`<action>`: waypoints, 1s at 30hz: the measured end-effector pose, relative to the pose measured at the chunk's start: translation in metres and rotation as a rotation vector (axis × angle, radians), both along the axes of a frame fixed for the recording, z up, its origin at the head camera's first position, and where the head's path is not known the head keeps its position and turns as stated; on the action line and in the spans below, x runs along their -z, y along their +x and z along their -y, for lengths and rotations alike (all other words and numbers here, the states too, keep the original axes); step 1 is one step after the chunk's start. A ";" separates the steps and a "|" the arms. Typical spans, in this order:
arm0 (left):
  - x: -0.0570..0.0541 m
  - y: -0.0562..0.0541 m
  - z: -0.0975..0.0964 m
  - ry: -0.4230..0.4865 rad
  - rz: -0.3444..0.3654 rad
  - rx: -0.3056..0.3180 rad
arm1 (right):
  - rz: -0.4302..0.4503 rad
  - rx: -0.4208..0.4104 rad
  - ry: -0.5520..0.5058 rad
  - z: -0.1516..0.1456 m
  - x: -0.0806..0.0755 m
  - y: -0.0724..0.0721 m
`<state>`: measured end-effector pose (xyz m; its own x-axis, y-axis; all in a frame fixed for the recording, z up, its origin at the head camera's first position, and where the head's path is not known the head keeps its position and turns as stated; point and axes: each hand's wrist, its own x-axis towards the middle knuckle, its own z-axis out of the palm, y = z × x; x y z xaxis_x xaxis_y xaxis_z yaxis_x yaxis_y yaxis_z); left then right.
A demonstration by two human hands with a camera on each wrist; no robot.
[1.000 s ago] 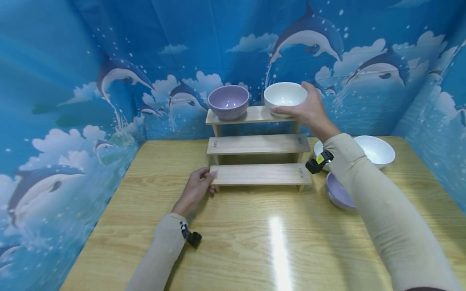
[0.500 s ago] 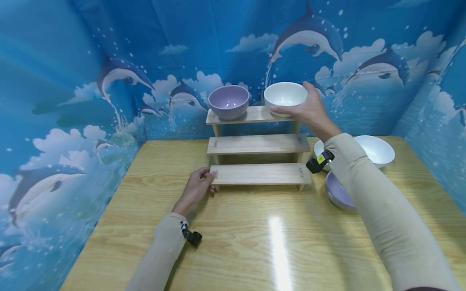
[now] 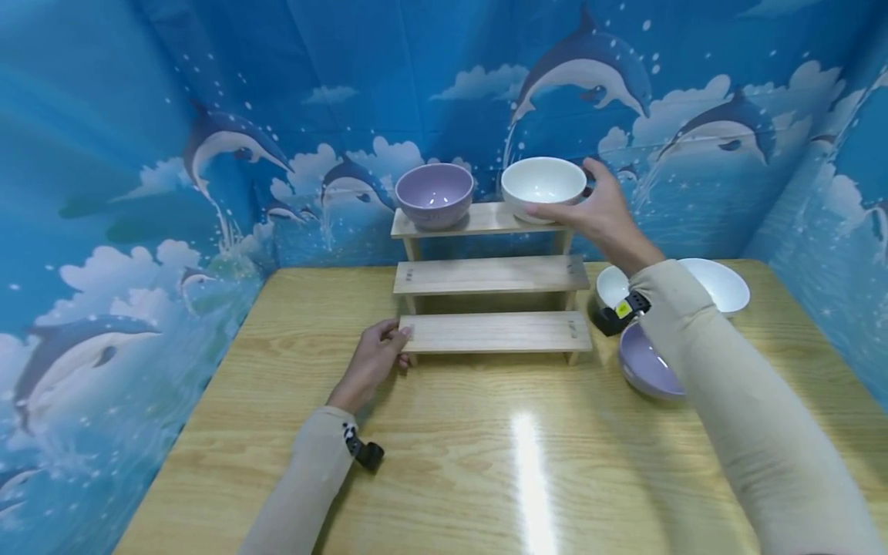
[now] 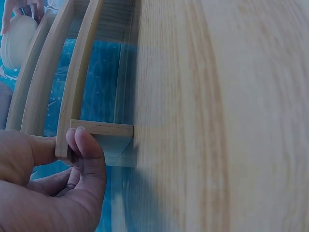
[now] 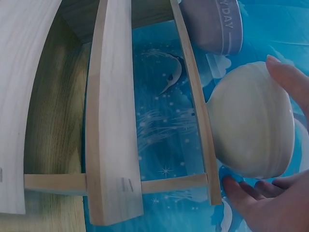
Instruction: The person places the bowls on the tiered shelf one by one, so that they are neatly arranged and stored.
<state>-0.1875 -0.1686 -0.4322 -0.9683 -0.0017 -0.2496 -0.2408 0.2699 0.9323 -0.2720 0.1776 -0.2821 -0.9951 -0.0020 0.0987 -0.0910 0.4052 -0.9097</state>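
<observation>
A three-step wooden display stand (image 3: 492,275) stands at the back of the table. My left hand (image 3: 375,356) pinches the left end of its lowest step; in the left wrist view the thumb and fingers (image 4: 89,154) close round the board end. On the top step, a white bowl (image 3: 543,189) sits upright at the right, a purple bowl (image 3: 435,199) at the left. My right hand (image 3: 607,216) is spread beside the white bowl, thumb near its front and fingers loosened from its rim. The right wrist view shows the bowl (image 5: 251,121) resting on the board between spread fingers.
Right of the stand, on the wooden table (image 3: 444,462), are a small white bowl (image 3: 610,285), a wider white bowl (image 3: 721,285) and a purple bowl (image 3: 645,362), partly behind the right forearm. A blue dolphin-print cloth (image 3: 388,77) hangs behind and at both sides.
My right hand has eased off the white bowl and shifted slightly right, its fingers parting from the rim. The bowl stays on the top step. My left hand keeps its pinch.
</observation>
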 end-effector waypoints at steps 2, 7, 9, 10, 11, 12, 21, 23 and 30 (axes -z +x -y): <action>0.000 0.001 0.000 0.001 -0.001 -0.001 | -0.008 -0.008 -0.002 -0.002 0.001 0.003; -0.001 0.001 0.000 -0.006 0.003 -0.006 | -0.027 -0.009 0.010 -0.007 0.003 0.010; -0.001 0.001 0.000 -0.009 0.004 -0.007 | -0.036 -0.006 0.016 -0.010 0.004 0.012; -0.001 0.001 -0.001 -0.010 0.005 -0.008 | -0.037 -0.005 0.017 -0.011 0.004 0.014; -0.001 0.001 -0.001 -0.010 0.004 -0.008 | -0.038 -0.006 0.013 -0.012 0.004 0.016; -0.001 0.001 -0.001 -0.009 0.003 -0.006 | -0.038 -0.010 0.006 -0.013 0.004 0.017; -0.001 0.001 0.000 -0.018 0.003 0.001 | 0.016 -0.009 -0.004 -0.023 0.009 0.034; -0.002 0.001 0.000 -0.018 0.004 0.002 | 0.023 -0.010 0.000 -0.025 0.011 0.038; -0.002 0.001 -0.001 -0.014 0.007 -0.001 | 0.043 -0.013 0.013 -0.037 0.019 0.056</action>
